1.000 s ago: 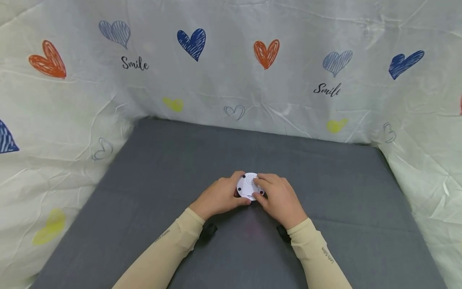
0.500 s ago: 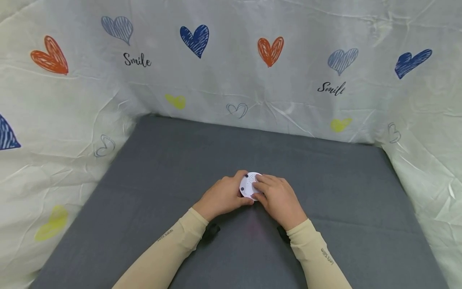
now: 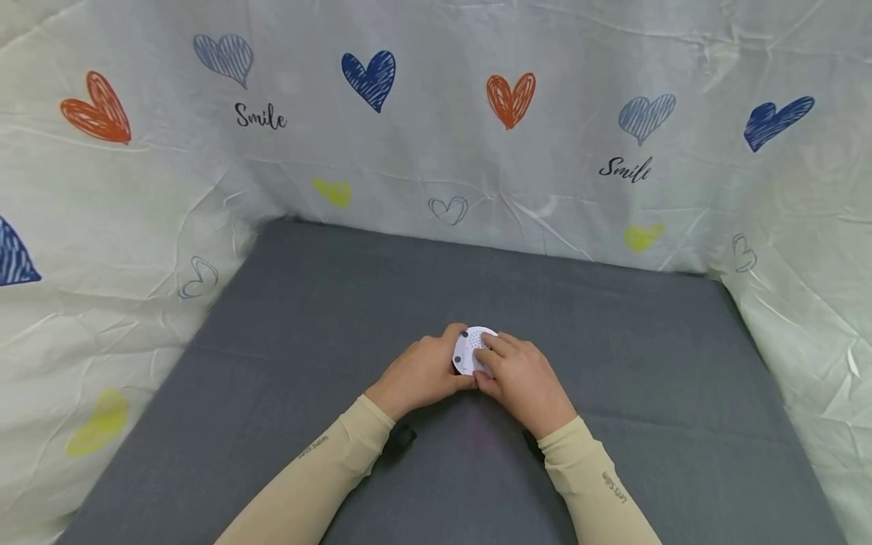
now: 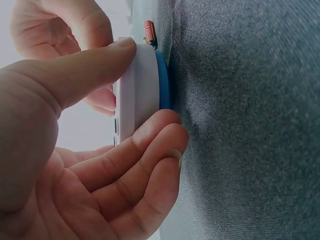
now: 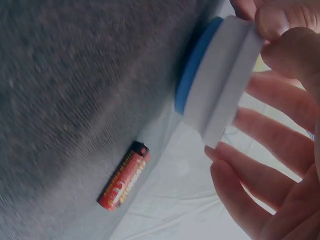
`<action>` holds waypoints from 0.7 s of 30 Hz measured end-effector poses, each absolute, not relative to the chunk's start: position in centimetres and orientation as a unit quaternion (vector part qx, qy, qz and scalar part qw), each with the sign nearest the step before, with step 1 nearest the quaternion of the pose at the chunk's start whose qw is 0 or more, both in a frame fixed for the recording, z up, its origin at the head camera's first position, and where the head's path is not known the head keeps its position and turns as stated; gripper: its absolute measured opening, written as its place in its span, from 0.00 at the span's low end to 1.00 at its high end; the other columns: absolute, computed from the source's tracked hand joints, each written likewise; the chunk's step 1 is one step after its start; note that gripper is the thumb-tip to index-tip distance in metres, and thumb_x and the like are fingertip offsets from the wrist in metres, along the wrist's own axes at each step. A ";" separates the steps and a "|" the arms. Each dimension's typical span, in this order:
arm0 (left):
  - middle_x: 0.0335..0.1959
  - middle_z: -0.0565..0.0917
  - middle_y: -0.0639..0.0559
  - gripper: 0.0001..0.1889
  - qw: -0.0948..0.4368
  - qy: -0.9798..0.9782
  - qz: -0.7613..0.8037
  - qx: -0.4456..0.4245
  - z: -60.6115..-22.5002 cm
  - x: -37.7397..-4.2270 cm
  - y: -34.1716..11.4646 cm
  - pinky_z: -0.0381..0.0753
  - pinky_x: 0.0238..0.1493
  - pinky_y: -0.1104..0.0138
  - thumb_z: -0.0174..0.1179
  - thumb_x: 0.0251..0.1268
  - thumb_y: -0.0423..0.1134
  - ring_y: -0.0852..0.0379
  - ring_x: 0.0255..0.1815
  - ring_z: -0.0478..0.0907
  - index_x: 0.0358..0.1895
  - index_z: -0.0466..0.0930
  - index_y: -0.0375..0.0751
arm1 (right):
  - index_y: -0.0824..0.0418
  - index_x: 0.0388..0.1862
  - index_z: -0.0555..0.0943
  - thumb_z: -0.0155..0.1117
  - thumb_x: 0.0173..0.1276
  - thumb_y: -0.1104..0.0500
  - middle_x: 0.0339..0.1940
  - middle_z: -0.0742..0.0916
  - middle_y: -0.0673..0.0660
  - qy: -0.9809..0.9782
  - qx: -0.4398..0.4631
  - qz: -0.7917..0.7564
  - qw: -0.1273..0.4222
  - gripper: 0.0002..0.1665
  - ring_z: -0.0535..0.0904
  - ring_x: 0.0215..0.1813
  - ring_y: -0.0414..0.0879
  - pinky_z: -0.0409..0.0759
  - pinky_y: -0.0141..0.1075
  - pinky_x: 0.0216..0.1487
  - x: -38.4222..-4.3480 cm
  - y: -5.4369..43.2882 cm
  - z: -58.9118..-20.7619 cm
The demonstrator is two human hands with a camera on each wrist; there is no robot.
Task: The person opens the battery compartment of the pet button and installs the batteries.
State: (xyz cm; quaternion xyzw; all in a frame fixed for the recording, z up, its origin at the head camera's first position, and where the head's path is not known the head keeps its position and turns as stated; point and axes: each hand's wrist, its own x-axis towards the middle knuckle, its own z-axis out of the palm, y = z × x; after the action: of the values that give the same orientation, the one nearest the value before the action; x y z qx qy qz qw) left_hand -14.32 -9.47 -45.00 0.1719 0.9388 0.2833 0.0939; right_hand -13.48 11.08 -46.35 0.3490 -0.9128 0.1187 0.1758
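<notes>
A round white device (image 3: 465, 350) with small holes and black feet on its upper face lies between both hands over the grey cloth. Its blue underside (image 5: 198, 65) faces the cloth, close against it. My left hand (image 3: 421, 371) grips the left rim, thumb at the near edge and fingers around the side. The right hand (image 3: 527, 378) has its thumb at the near edge and bent fingers across the perforated face. Those fingers cover the device's right part. A red battery (image 5: 124, 177) with a black end lies on the cloth beside it, hidden in the head view.
The grey cloth (image 3: 341, 295) spreads over the table around the hands. A white sheet printed with hearts (image 3: 436, 151) rises behind it and along both sides. Dark wrist-worn pieces (image 3: 400, 439) hang below the wrists.
The right thumb has slid from the device's face down to its near edge, and the right fingers have shifted slightly over the face. The left hand keeps its grip.
</notes>
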 end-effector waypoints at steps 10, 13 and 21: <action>0.38 0.91 0.49 0.43 0.097 0.938 0.285 0.172 -45.1 -14.3 -9.6 0.78 0.29 0.65 0.75 0.69 0.55 0.63 0.24 0.80 0.79 0.68 0.37 | 0.57 0.55 0.90 0.78 0.69 0.56 0.60 0.92 0.58 -0.914 0.341 0.137 0.175 0.17 0.88 0.62 0.56 0.86 0.53 0.61 -13.4 11.0 -46.8; 0.36 0.90 0.50 0.43 0.101 0.936 0.290 0.172 -45.2 -14.3 -9.7 0.78 0.28 0.65 0.76 0.68 0.55 0.63 0.24 0.80 0.79 0.68 0.38 | 0.56 0.57 0.91 0.81 0.69 0.55 0.63 0.91 0.57 -0.920 0.324 0.168 0.143 0.19 0.87 0.65 0.55 0.85 0.53 0.64 -13.4 11.3 -46.5; 0.35 0.88 0.53 0.44 0.105 0.933 0.300 0.170 -45.2 -14.5 -9.7 0.78 0.29 0.64 0.78 0.66 0.54 0.61 0.26 0.80 0.79 0.68 0.40 | 0.52 0.46 0.89 0.83 0.66 0.56 0.62 0.91 0.55 -0.924 0.305 0.186 0.138 0.12 0.88 0.64 0.53 0.84 0.53 0.64 -13.4 11.3 -46.1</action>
State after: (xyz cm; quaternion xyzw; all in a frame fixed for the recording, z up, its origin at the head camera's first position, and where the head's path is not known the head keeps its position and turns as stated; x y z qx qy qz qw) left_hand -14.49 -9.72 -45.22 0.1696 0.9329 0.2998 0.1050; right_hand -13.38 11.35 -46.09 0.3050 -0.9238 0.1855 0.1383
